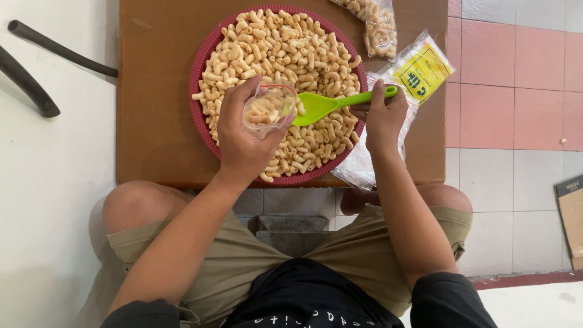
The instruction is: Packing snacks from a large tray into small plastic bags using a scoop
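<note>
- Left hand (pixel 243 136): grip closed around a small clear bag (pixel 269 108), held open-mouthed above the tray; the bag was part-filled with macaroni.
- Right hand (pixel 382 118): grip closed on the handle end of a green scoop (pixel 328 103); the blade of the scoop lay level and touched the mouth of the bag.
- Tray (pixel 197 67): round, dark red, woven rim, set on the bench and heaped with dry elbow macaroni (pixel 285 48); the pasta covered nearly the whole tray, with a few pieces lying on the rim at the near edge.
- Bench (pixel 155 109): low, brown, flat top; it carried the tray and the packets, and stood just in front of the person's knees.
- Stack of empty clear bags (pixel 358 167): lay at the right edge of the tray, under the right hand, partly hanging over the near edge of the bench.
- Packet with a yellow label (pixel 420 71): lay on the bench just right of the tray, beside the right hand.
- Filled bags of macaroni (pixel 379 27): at the far side of the bench, right of the tray, cut off by the frame.
- Floor (pixel 516 121): pink and pale tiles to the right of the bench.
</note>
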